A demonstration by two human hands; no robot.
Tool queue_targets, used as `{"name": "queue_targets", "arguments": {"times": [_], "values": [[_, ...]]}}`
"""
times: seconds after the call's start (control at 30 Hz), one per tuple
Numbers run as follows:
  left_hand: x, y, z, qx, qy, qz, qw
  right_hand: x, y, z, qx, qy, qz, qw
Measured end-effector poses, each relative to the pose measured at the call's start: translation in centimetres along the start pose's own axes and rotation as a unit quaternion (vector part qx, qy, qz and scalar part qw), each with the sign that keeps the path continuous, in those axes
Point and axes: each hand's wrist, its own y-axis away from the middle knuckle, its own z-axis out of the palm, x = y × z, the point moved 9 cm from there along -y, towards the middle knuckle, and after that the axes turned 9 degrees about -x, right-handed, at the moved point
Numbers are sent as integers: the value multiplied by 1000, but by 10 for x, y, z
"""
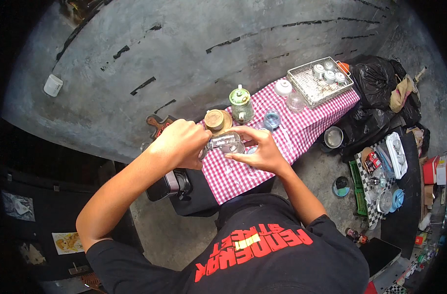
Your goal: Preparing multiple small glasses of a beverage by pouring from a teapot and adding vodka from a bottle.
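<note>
My right hand [260, 150] grips a clear drinking glass [231, 142] by its side, with thumb and fingers spread around it, above the checked cloth. My left hand [182, 143] is closed right beside the glass, back of the hand up. Something clear with pale markings shows between the two hands, but my left fingers hide what they hold. Just beyond the hands sits a tan cup [214, 119] on a tan saucer [227, 121]. A green patterned lidded jug [241, 104] stands behind it, with a bluish glass [272, 119] to its right.
The pink-and-white checked tablecloth [309, 128] carries a white bowl [283, 87], an upturned clear glass [295, 102] and a wire tray [314, 95] with several cups. A dark appliance [163, 187] stands at the left end. Black bags [375, 78] lie beyond the right end.
</note>
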Motion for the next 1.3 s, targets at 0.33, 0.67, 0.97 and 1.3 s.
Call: {"name": "queue_targets", "arguments": {"times": [0.33, 0.67, 0.97, 1.3], "values": [[-1, -4, 3, -11, 11, -4, 1000, 3, 1, -1, 3, -6, 1, 1000], [1, -5, 9, -23, 18, -11, 1000, 13, 6, 5, -15, -12, 5, 1000], [2, -12, 30, 12, 81, 3, 997, 34, 18, 11, 7, -46, 31, 998], [5, -33, 81, 167, 340, 20, 925, 92, 61, 10, 63, -167, 128, 976]]}}
